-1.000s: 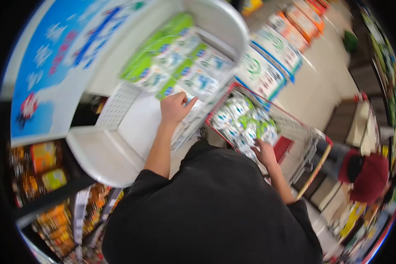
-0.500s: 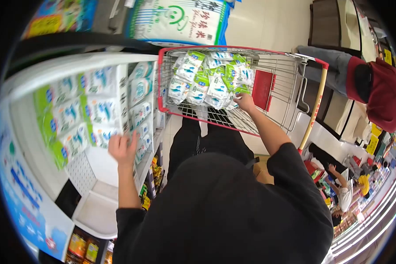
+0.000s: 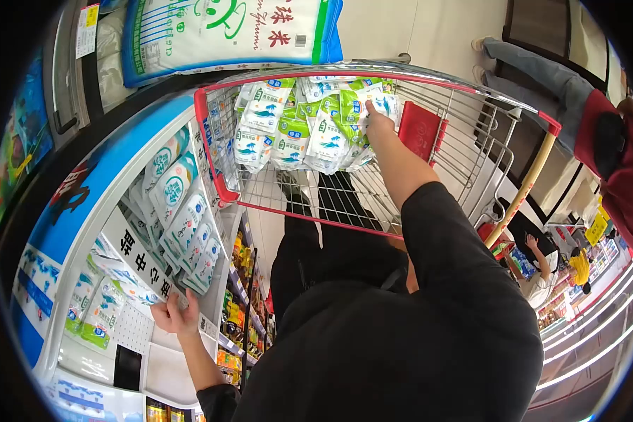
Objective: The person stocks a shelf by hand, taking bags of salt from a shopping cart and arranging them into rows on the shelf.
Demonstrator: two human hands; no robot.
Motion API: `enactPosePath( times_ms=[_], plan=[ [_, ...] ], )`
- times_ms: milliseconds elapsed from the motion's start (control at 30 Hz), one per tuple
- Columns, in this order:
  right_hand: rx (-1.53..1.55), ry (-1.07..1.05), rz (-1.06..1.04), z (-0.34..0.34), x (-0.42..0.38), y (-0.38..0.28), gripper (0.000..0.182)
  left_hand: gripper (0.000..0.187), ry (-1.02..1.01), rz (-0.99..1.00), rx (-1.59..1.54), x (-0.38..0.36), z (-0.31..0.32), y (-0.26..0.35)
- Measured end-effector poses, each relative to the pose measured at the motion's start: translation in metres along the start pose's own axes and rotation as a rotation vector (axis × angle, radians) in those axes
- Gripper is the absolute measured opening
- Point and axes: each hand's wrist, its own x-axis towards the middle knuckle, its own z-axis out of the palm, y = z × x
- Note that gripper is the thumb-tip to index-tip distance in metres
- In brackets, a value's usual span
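Green-and-white plastic packets (image 3: 328, 137) heaped in red-rimmed wire cart (image 3: 202, 119), 12 o'clock, touched by right hand (image 3: 380, 125); slide possible if heap pushed. Left hand (image 3: 177, 316) at white lettered strip (image 3: 137, 254), 8 o'clock. Both grips: cannot be told.

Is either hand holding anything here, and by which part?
Cannot be told: the right hand is at the edge of a packet in the cart, the left hand at the lower end of the lettered divider.

Your right sleeve (image 3: 439, 218) is plain black. Before you are white packets (image 3: 330, 141) printed lime-green and blue, a red-rimmed cart (image 3: 202, 116), its yellowish handle (image 3: 520, 193) lettered red, and a white sack (image 3: 225, 35) with blue stripes.
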Motion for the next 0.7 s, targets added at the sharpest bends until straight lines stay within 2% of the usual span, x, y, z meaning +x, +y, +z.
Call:
enactPosePath(
  times_ms=[33,100,133,167,233,300,367,467,633,700],
  plan=[
    [-0.002,-0.007,-0.007,0.005,0.003,0.004,0.089,0.028,-0.001,0.000,0.003,0.002,0.001,0.001],
    [0.354,-0.051,-0.054,0.013,-0.006,0.007,0.086,0.028,0.010,-0.008,0.016,0.003,0.001,0.003],
    [0.453,-0.131,-0.081,0.010,-0.014,0.008,0.072,0.027,0.004,0.005,0.012,0.002,0.001,0.002],
    [0.457,-0.141,-0.088,0.008,-0.024,0.008,0.072,0.026,0.005,0.017,0.007,0.002,0.002,0.000],
    [0.682,-0.316,-0.140,-0.002,-0.049,0.014,0.061,0.025,0.010,0.000,0.009,0.007,0.000,0.005],
    [0.663,-0.341,-0.142,-0.010,-0.069,0.022,0.057,0.025,0.005,0.019,0.008,0.006,-0.001,0.004],
    [0.503,-0.601,-0.211,-0.022,-0.081,0.033,0.056,0.026,0.026,0.005,0.006,0.010,-0.003,0.008],
    [0.389,-0.793,-0.239,-0.038,-0.111,0.043,0.053,0.025,0.052,0.023,-0.037,0.009,-0.006,0.008],
    [0.167,-1.101,-0.210,-0.080,-0.226,0.037,0.050,0.029,0.199,0.048,-0.106,0.008,-0.009,0.007],
    [0.113,-1.183,-0.327,-0.100,-0.280,0.039,0.050,0.032,0.234,0.040,-0.092,-0.002,-0.008,0.004]
  ],
)
